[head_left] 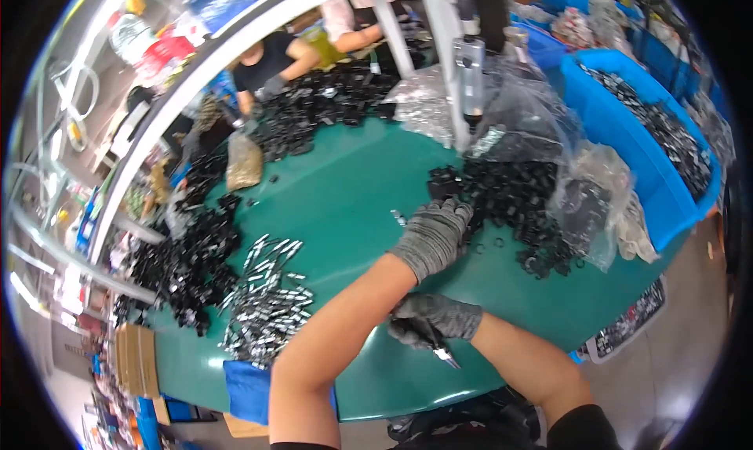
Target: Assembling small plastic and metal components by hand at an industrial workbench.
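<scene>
My left hand [435,234], in a grey knit glove, reaches across to the near-left edge of a pile of small black parts [510,195]. Its fingers curl down among the parts, and their tips are hidden. Just left of them is a small silver piece [398,217]; whether the hand touches it I cannot tell. Nearer to me and below the left wrist, my gloved right hand [443,318] is closed round a dark piece with a shiny metal end [447,357] that points down and to the right. Its exact kind is not plain.
Slim silver metal pieces [271,313] lie heaped left of my left forearm, beside a black heap [184,266]. A clamped vertical tool [471,78] stands behind the right pile. Blue bins [639,152] and plastic bags [592,203] crowd the right. Two people [271,66] work across the green table [345,183].
</scene>
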Demonstrator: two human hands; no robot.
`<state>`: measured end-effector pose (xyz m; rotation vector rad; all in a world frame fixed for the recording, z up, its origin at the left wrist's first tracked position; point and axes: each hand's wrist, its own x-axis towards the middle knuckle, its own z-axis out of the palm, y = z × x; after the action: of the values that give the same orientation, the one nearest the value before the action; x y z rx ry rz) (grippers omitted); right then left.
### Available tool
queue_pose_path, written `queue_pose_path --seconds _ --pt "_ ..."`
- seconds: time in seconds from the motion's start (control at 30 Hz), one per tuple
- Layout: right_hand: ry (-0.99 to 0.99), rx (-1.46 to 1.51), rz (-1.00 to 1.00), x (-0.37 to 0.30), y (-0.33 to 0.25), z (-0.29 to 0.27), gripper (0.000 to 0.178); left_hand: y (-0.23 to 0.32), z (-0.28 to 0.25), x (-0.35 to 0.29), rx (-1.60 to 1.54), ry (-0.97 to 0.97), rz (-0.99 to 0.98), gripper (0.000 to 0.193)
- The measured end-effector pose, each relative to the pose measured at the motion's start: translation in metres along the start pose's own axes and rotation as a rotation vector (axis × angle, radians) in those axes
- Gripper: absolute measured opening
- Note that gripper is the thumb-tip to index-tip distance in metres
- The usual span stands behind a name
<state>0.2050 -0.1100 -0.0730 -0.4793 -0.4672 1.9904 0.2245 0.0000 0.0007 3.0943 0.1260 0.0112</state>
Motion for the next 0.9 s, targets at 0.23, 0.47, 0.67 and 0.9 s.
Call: queue_pose_path --seconds 0.23,0.47,0.67,0.9 --pt "0.004 -0.052 -0.081 -0.002 -0.007 -0.007 0.048 -0.051 -0.007 -0.128 -1.603 0.624 -0.454 0.038" --pt "0.556 -0.077 -0.403 -0.020 -0.038 -0.003 0.027 -0.020 0.012 -0.192 -0.382 0.265 -0.488 0.043" --pt "0.794 -0.423 -0.300 0.021 -0.067 0.033 0.023 0.006 0.029 -0.211 -0.149 0.634 -0.229 0.053" --pt "0.700 -1.609 -0.155 0.195 -0.086 0.039 0.027 0.006 0.036 -0.216 -0.664 0.645 -0.287 0.040"
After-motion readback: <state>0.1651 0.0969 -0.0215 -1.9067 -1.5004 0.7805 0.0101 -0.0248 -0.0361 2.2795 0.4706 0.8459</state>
